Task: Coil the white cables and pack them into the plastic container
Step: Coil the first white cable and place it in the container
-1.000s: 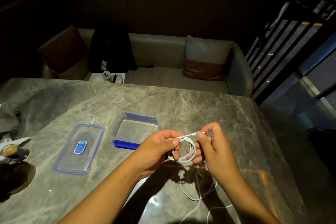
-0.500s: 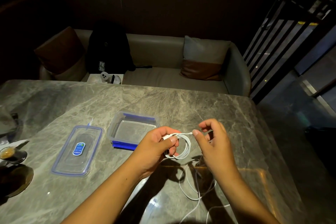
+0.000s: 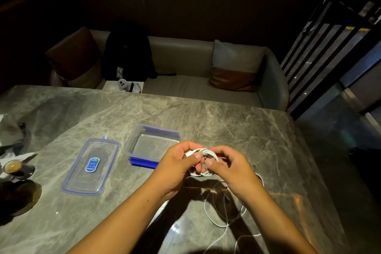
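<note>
Small white cable coil point(image 3: 203, 163), open empty plastic container point(image 3: 134, 146) behind

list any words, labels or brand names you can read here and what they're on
Nothing reads clearly.
Blue sticker on the clear lid: print too small and blurred.
White tag on the black backpack: marks too blurred.

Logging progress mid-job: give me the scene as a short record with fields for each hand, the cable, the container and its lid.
left hand: grips the coiled loops, thumb by the plug end
right hand: pinches the same loops from the right
white cable: partly coiled between the hands; rest trails loose on the table
plastic container: open, nothing seen inside, beyond the left hand
lid: flat on the table, left of the container
</note>
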